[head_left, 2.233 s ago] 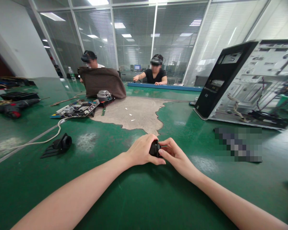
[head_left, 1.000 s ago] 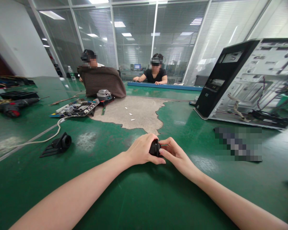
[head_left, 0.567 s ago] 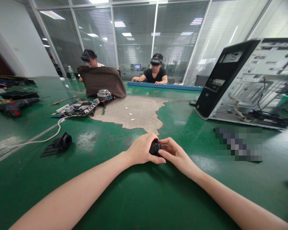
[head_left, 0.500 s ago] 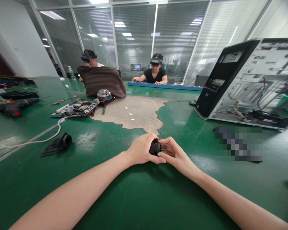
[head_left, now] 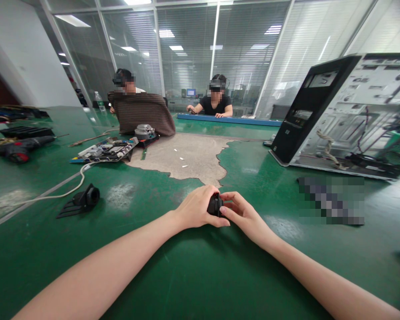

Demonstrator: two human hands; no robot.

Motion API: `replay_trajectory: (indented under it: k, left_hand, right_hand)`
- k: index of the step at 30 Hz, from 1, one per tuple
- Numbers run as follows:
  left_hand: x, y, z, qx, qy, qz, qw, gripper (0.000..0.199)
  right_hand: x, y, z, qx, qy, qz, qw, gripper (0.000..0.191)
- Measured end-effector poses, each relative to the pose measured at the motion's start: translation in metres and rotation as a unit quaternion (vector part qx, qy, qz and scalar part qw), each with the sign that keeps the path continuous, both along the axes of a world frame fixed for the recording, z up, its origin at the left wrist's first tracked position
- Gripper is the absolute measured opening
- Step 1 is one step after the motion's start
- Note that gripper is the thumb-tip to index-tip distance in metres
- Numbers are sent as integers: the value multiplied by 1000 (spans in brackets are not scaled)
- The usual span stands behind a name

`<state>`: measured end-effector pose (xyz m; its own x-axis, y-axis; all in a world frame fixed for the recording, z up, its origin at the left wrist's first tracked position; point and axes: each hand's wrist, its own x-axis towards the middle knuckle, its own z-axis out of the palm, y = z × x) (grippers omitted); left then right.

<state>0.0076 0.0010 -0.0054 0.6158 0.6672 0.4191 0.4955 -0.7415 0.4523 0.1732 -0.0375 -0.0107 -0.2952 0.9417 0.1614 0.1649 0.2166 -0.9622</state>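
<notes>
My left hand (head_left: 197, 206) wraps round a small black plastic part (head_left: 214, 205), with its thumb along the near side. The part has a rounded body and a wider rim facing right; its exact kind cannot be told. From the right, my right hand (head_left: 242, 212) closes on that rim with thumb and fingertips, the fingers partly hidden behind it. Both hands rest low over the green table (head_left: 200, 275). Further left lies another black plastic piece (head_left: 83, 199) with a round opening and flat slats.
An open computer case (head_left: 315, 115) stands at right, near a blurred-out strip (head_left: 331, 202). To the left are a circuit board (head_left: 106, 151), a white cable (head_left: 76, 186) and a power drill (head_left: 18, 149). Two people (head_left: 216, 100) sit across the table behind a brown cloth-like cover (head_left: 143, 111) and blue bar (head_left: 233, 120).
My right thumb and fingers have shifted slightly on the rim of the black part, the thumb now higher and closer in. My left hand keeps its place.
</notes>
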Motion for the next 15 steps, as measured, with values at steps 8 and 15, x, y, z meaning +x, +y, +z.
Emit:
replay_trajectory:
  k: [8,15]
  left_hand:
    - [1,0,0,-5,2,2,1000,59]
    - [0,0,0,-4,6,5,1000,59]
  right_hand:
    - [0,-2,-1,38,16,17,999,16]
    - [0,0,-2,12,10,6,1000,20]
